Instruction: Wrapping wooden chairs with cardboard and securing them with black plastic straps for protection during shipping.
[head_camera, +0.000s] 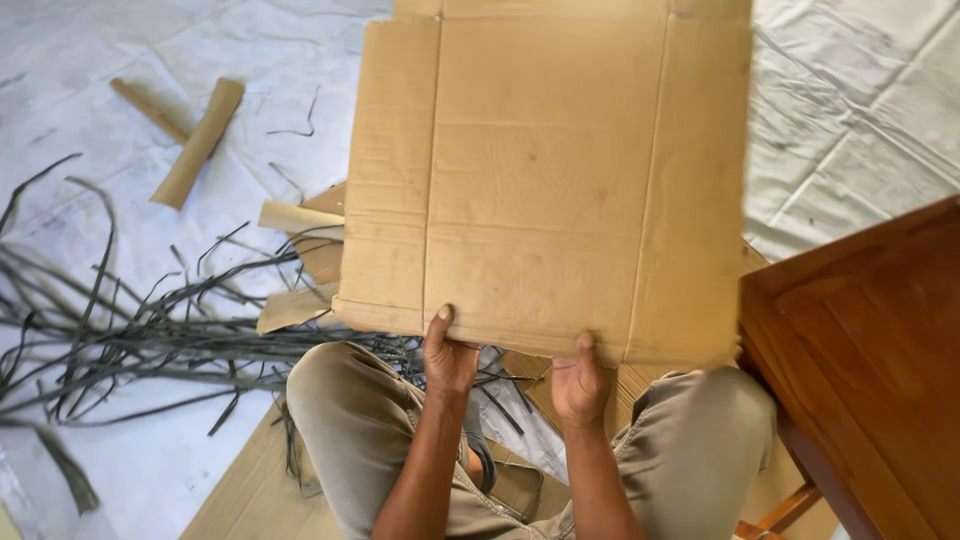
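A large flattened brown cardboard sheet (545, 170) with fold creases is held up in front of me, filling the upper middle of the head view. My left hand (447, 355) grips its near edge, thumb on top. Just to the right, my right hand (581, 381) grips the same edge, thumb on top. Both forearms rise between my knees in khaki trousers (345, 420). The far part of the sheet runs out of the frame at the top.
A heap of dark thin strips (120, 330) lies at the left on white sheeting (150, 60). Cardboard offcuts (198, 142) lie at the far left and beside the sheet. A brown wooden piece of furniture (870, 350) stands at the right. More cardboard (250, 495) lies under my legs.
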